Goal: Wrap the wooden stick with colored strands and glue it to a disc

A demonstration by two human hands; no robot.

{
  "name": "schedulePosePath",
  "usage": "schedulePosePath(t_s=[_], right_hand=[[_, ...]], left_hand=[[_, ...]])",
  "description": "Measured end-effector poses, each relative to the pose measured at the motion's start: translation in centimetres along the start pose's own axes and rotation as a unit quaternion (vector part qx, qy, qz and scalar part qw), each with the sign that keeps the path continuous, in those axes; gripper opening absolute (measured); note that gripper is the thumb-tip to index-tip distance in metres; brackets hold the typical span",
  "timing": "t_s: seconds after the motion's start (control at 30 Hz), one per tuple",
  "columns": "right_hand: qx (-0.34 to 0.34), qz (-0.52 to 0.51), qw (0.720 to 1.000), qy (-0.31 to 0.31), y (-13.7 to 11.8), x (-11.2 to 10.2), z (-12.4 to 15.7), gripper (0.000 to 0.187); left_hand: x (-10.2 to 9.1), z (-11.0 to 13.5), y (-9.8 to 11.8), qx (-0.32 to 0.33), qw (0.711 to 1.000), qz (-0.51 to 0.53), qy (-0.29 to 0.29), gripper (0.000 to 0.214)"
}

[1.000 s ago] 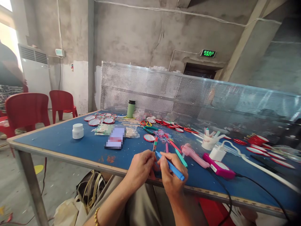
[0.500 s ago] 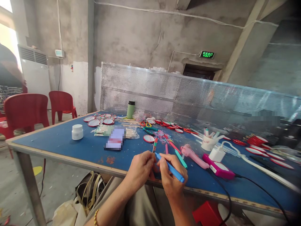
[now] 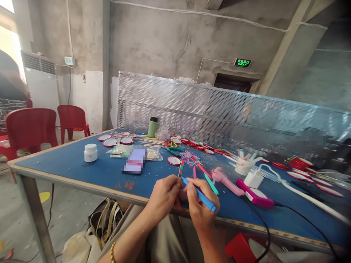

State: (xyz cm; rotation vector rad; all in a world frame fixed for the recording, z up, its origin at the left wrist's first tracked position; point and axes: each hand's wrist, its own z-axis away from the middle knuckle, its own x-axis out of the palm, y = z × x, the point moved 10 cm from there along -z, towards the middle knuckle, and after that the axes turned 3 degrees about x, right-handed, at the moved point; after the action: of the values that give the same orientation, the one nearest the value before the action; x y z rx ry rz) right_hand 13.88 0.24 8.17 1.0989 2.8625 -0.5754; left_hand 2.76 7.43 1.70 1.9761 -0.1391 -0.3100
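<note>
My right hand grips a blue pen at the near edge of the blue table, its tip pointing toward my left hand. My left hand is closed, fingers pinched around something small that I cannot make out, touching the pen's tip end. Just beyond my hands lie a red-and-green stick, a pink pen and a teal pen.
On the table are a white jar, a green bottle, round red-rimmed discs, scissors, a pink tool, a white cup of pens, a white charger and a pink device. A perforated metal screen backs it. Red chairs stand left.
My hands hold nearly the same pose; the view shifts slightly, nothing else on the table has moved.
</note>
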Motion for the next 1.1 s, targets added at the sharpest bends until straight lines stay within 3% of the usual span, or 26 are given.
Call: schedulePosePath(t_s=[1.1], right_hand=[[0.005, 0.005, 1.0, -0.008, 0.07, 0.11, 0.06, 0.016]], left_hand=[[-0.24, -0.05, 0.32, -0.002, 1.0, -0.021, 0.008, 0.018]])
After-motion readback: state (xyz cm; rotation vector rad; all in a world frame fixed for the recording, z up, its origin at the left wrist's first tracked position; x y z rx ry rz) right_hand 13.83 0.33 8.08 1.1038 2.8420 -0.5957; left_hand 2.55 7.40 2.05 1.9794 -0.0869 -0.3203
